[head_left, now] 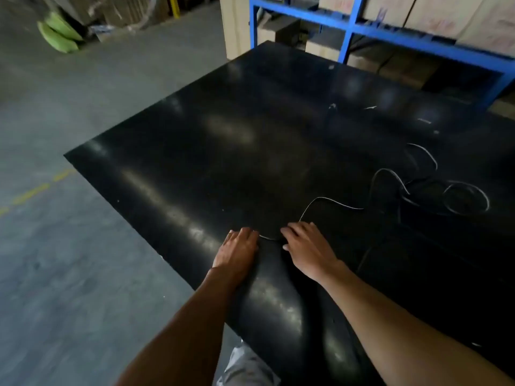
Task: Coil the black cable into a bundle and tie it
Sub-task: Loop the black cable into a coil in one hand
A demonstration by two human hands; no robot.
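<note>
Two hands are lying at the near end of a loose black cable (pixel 338 203) on a dark tabletop (pixel 223 140).
The left hand (pixel 239 246) is lying palm down, fingers fairly straight; the right hand (pixel 306 246) is arching spread fingers over the strand; whether either is pinching it cannot be told; the cable is snaking from between them to tangled loops at the frame's right; coiling well is likely calling for anchoring the end, drawing even loops, and untangling the far loops as they come.

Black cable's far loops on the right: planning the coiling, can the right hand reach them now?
Probably yes: nothing lies between the right hand and the loops of thin black cable on the glossy black table.
</note>
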